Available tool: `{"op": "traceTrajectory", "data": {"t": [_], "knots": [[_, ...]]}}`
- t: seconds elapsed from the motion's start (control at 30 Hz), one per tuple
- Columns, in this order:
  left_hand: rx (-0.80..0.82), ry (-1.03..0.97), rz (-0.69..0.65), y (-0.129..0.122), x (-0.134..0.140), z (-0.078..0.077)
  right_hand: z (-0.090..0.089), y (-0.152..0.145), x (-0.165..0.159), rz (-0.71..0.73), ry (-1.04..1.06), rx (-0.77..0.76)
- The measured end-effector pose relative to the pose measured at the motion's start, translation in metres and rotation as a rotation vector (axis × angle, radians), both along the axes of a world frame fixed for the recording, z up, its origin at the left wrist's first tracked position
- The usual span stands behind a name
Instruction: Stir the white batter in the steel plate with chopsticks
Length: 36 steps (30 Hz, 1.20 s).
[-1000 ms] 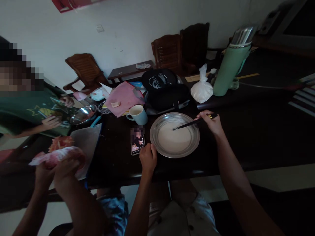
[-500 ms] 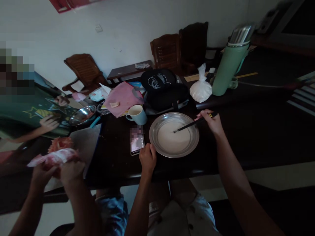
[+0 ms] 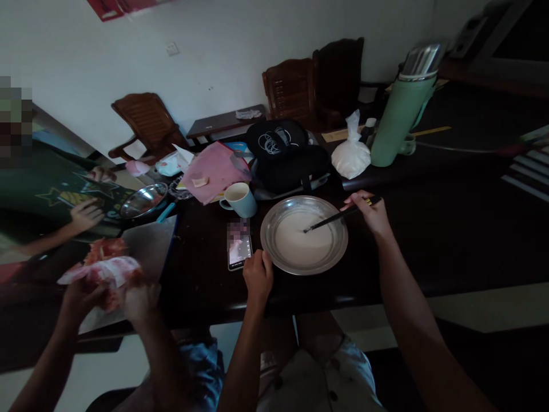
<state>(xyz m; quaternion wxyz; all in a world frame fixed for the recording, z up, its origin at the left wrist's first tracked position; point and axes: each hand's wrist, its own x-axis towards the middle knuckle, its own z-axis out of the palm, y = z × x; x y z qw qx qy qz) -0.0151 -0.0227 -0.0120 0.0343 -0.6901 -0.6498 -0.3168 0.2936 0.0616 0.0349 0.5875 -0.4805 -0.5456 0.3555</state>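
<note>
A wide metal bowl point(image 3: 305, 267) of milky white liquid stands on the dark table in front of me. My right hand point(image 3: 371, 213) is closed around black chopsticks point(image 3: 332, 218) with gold marks near the top. They slant down to the left, their tips in the liquid. My left hand point(image 3: 258, 276) is at the bowl's left rim, its fingers curled and its thumb against the edge. Just beyond that hand lies a lit phone point(image 3: 240, 252), and a light blue mug point(image 3: 240, 200) stands behind the phone.
At left, another person's hands point(image 3: 81, 300) handle reddish meat point(image 3: 107, 250) and a stained white wrapper over a board point(image 3: 150, 246). A second person stands behind a metal bowl point(image 3: 146, 200). Farther back are a black case point(image 3: 291, 166), a bag of white powder point(image 3: 351, 154) and a green thermos point(image 3: 397, 120).
The co-worker's hands at left have shifted right with the meat and wrapper. The standing person has leaned left. My own hands and the chopsticks look almost unmoved.
</note>
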Motion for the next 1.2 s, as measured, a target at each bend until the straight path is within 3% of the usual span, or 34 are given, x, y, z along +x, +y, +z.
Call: {"op": "traceTrajectory", "data": {"t": [0.2,0.47,0.67,0.9,1.1,1.2], "knots": [[0.025,0.036,0.007,0.0,0.0,-0.001,0.0,-0.003,-0.011,0.213,-0.092,-0.007],[0.026,0.068,0.014,0.0,0.0,0.001,-0.003,0.001,0.001,0.004,0.008,0.002],[0.054,0.07,0.004,0.0,-0.001,-0.001,0.0,-0.002,-0.01,0.195,-0.091,-0.004],[0.056,0.081,0.006,0.0,0.0,-0.001,-0.003,0.003,0.0,-0.007,-0.01,0.026],[0.024,0.073,0.01,0.0,-0.001,-0.001,-0.001,-0.001,-0.008,0.182,-0.064,-0.024],[0.026,0.061,0.005,0.0,0.0,0.0,0.001,-0.001,-0.012,0.156,-0.097,0.017]]}}
